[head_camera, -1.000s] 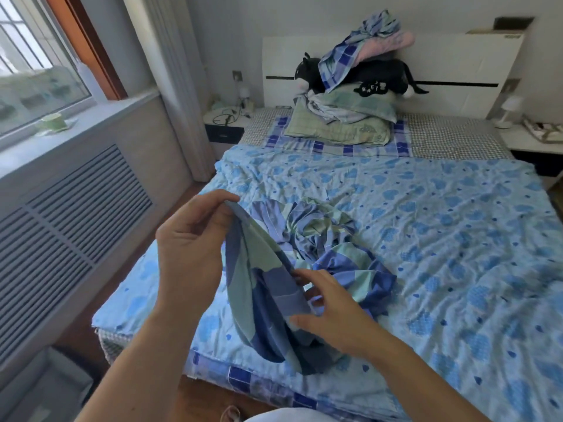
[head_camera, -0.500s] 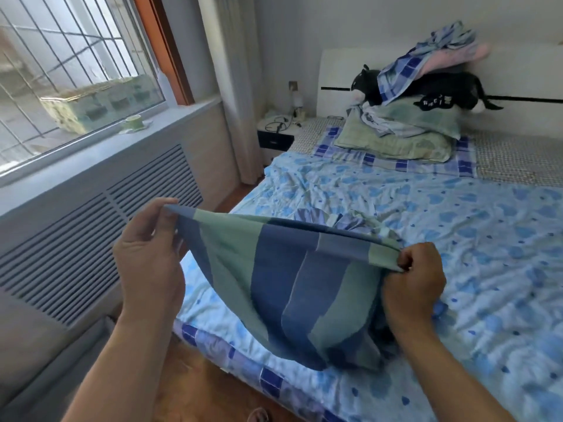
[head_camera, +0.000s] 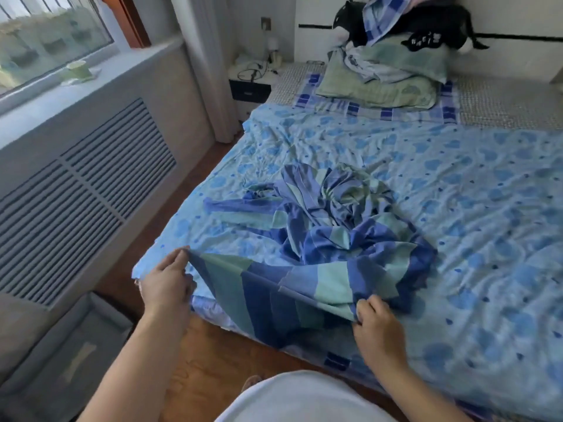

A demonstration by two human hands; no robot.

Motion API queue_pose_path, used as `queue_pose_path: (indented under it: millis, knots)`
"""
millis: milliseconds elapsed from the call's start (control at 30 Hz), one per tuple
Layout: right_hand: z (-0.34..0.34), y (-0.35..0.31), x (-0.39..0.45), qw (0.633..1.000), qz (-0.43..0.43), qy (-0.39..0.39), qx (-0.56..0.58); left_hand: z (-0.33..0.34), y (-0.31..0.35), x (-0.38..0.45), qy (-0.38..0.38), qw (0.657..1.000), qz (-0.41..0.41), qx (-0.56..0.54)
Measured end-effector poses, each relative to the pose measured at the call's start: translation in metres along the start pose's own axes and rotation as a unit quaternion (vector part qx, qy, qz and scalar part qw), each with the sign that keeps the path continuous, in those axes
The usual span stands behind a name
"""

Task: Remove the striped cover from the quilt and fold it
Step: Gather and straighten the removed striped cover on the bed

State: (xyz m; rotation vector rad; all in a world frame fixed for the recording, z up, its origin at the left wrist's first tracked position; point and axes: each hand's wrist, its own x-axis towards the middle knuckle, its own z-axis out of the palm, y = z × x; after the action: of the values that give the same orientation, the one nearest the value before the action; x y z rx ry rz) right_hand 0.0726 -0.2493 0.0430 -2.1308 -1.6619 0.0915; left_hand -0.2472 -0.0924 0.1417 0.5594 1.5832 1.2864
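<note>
Left hand [head_camera: 167,283]: fingers pinched one corner of the striped cover [head_camera: 323,239].
Right hand [head_camera: 376,325]: fingers curled tight round its near edge.
Cover: stretched between both hands, the rest crumpled beyond them on the blue quilt [head_camera: 472,208].

The black plush cat [head_camera: 426,22] above the green pillow [head_camera: 380,89] was cut off by the top edge; beside it, the nightstand's [head_camera: 253,83] small items were indistinct.

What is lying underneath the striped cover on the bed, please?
The striped cover lies bunched on the blue heart-print sheet, its near edge pinched by the left hand and right hand. Whatever lies beneath the bunched folds is hidden.
</note>
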Motion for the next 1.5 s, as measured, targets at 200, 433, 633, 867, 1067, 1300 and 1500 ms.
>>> queue_pose_path:
  millis: [200,433,633,867,1067,1300,1500]
  knots:
    - [0.070,-0.002,-0.084,0.941,0.014,-0.337,-0.010,-0.061,-0.045,0.027,-0.096,0.990,-0.057,0.083]
    - [0.122,-0.029,-0.129,0.829,0.367,-0.412,0.094,-0.126,-0.072,0.067,-0.129,0.924,-0.045,0.357]
    - [0.133,-0.055,-0.115,0.670,0.621,-0.249,0.322,-0.141,-0.046,0.080,-0.194,0.941,-0.215,0.174]
    - [0.130,-0.058,-0.067,0.487,0.721,0.027,0.492,-0.113,0.020,0.080,-0.258,0.964,-0.070,0.008]
    - [0.124,-0.059,-0.022,0.622,0.700,0.068,0.345,-0.108,0.033,0.079,-0.245,0.969,-0.039,0.013]
    - [0.137,-0.076,0.013,0.609,0.687,-0.104,0.383,-0.121,0.038,0.074,-0.225,0.974,0.000,0.025]
    - [0.140,-0.068,0.014,0.568,0.707,-0.130,0.400,-0.137,0.045,0.085,-0.206,0.978,0.012,0.026]
